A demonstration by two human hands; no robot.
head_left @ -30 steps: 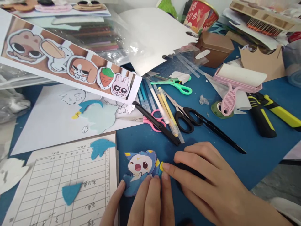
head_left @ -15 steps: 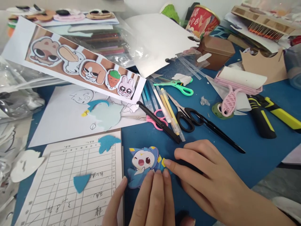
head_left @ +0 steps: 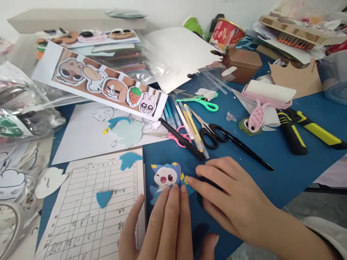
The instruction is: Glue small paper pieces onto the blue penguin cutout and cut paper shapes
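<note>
A paper cutout of a blue cartoon character (head_left: 164, 177) lies on the blue tabletop. My left hand (head_left: 166, 222) rests palm down over its lower part, fingers outstretched and pressed on it, thumb apart to the right. At the cutout's right edge sits a small blue and yellow piece (head_left: 186, 179). My right hand (head_left: 227, 193) has its index fingertip on that piece, the other fingers bent; its thumb is hidden. Left of the hands, a blue triangular piece (head_left: 104, 199) and a jagged blue piece (head_left: 129, 161) lie on a ruled paper form (head_left: 78, 202).
Beyond the hands lie a black craft knife (head_left: 181, 139), black scissors (head_left: 213, 133), yellow pens (head_left: 193, 126), green scissors (head_left: 203, 103) and a pink lint roller (head_left: 257, 117). Yellow-black pliers (head_left: 294, 133) are at the right. A printed strip of characters (head_left: 108, 85) leans behind.
The camera view has shifted, so the table items appear moved. Both hands keep nearly the same places on the cutout and the small piece; my left thumb shows more.
</note>
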